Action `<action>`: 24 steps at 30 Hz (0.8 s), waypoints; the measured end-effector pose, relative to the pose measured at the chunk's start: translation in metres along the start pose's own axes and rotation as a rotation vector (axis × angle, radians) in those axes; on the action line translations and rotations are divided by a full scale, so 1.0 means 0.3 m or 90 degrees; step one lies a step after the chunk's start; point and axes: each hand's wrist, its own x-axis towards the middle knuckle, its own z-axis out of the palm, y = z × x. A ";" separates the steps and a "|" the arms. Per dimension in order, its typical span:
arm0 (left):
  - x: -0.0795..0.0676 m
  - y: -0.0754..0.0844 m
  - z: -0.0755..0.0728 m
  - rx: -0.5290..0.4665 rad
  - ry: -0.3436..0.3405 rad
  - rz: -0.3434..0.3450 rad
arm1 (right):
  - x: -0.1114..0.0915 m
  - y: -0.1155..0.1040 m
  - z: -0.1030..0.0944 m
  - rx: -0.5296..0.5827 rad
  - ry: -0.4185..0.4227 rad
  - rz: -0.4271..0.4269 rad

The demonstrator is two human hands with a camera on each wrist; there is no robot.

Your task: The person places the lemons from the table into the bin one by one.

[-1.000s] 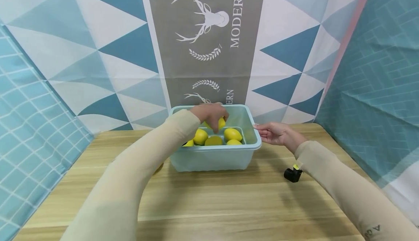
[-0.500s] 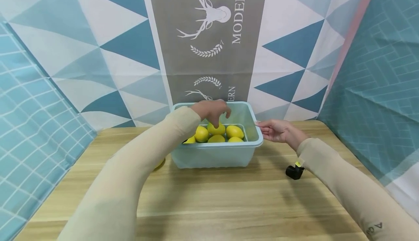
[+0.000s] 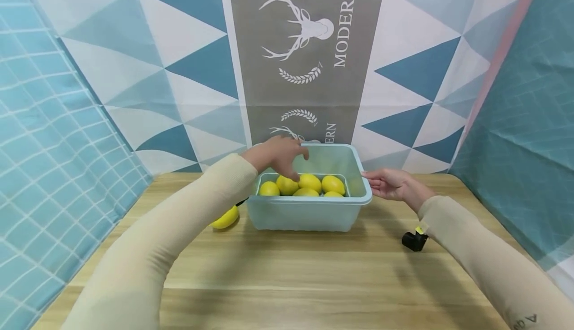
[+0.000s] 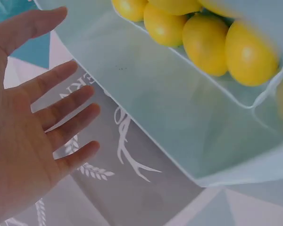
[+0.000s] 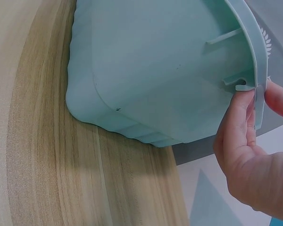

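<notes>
A pale blue-green plastic bin [image 3: 309,215] stands against the back wall, with several yellow lemons [image 3: 333,184] lying on its floor. Over its back left part hovers my left hand [image 3: 283,156], holding nothing; the left wrist view shows its fingers [image 4: 70,101] spread apart from the lemons [image 4: 252,52]. My right hand [image 3: 390,184] pinches the bin's right rim, thumb on one side and fingers under the lip, as the right wrist view of that hand [image 5: 247,150] shows. Another lemon [image 3: 225,218] lies on the table left of the bin, partly behind my left sleeve.
The wood-grain table [image 3: 287,280] reaches to patterned cloth walls at the back and both sides. A small black object [image 3: 414,241] with a yellow bit shows near my right sleeve, its kind unclear.
My left hand has let go of a lemon inside the bin, then shifted left with its fingers loosened. The right hand keeps its hold on the rim. More of the table lemon shows.
</notes>
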 end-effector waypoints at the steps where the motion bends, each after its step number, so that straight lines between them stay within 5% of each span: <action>1: -0.012 0.000 0.005 -0.003 0.009 0.000 | -0.003 0.002 -0.004 0.001 -0.004 -0.002; 9: -0.104 0.027 0.065 0.035 0.049 0.025 | -0.018 0.015 -0.031 0.002 -0.019 -0.005; 24: -0.281 0.018 0.157 0.089 0.303 0.063 | -0.004 0.008 -0.007 0.003 -0.048 -0.012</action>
